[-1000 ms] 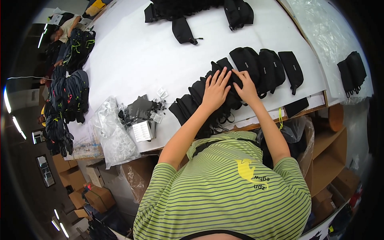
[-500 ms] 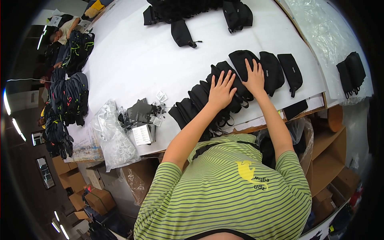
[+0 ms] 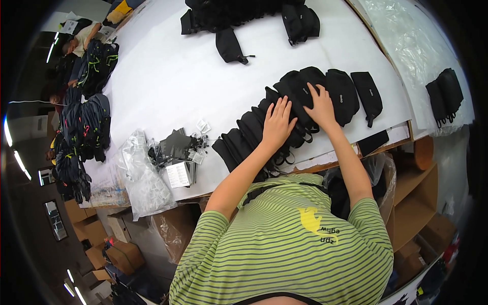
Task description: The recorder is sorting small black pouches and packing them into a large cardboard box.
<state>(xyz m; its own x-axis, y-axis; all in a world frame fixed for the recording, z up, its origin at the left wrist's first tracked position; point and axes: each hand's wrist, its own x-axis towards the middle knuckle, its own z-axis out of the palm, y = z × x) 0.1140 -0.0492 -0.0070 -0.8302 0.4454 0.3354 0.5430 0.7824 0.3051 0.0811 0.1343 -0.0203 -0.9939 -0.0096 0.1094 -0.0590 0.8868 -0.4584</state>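
A row of overlapping black fabric pouches (image 3: 243,133) fans along the near edge of the white table. My left hand (image 3: 278,122) rests palm down on the middle of the row, fingers stretched out. My right hand (image 3: 321,108) lies on a pouch (image 3: 311,76) farther right, its fingers spread and its thumb pointing left. Just right of that hand is another pouch (image 3: 342,96) with a small light print. One more pouch (image 3: 367,94) lies apart at the row's right end, its zip-pull end toward me.
Dark cards and white labels (image 3: 178,147) lie left of the row, beside a clear plastic bag (image 3: 142,178). A black pile (image 3: 234,11) of pouches is at the far edge. More pouches (image 3: 446,96) lie on plastic sheeting at right. Backpacks (image 3: 84,122) hang at far left.
Both hands have shifted slightly left across the row. The pouches under and beside my right hand are spread farther, so another printed front shows between the hands.
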